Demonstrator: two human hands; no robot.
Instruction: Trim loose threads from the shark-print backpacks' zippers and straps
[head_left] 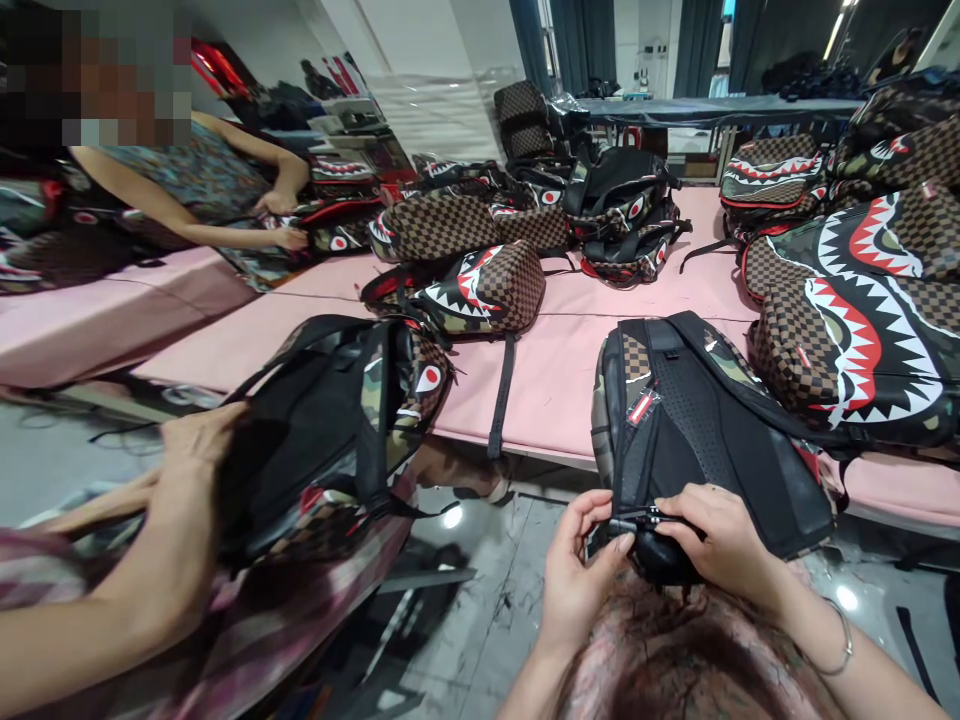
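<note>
A black backpack [694,430] with checkered and camouflage parts lies back side up at the pink table's front edge, its near end over my lap. At that end my left hand [581,560] pinches a black strap and buckle piece from the left. My right hand [712,535], with a bracelet on the wrist, grips the same strap piece from the right, close to my left fingers. A small red and white tag [642,407] rests on the left shoulder strap.
The pink table [570,370] holds several shark-mouth backpacks [862,340], stacked at the right and grouped in the middle. At the left, a co-worker's arm [172,520] reaches into an open black backpack [330,430]. Another person [195,190] handles a bag at the back left.
</note>
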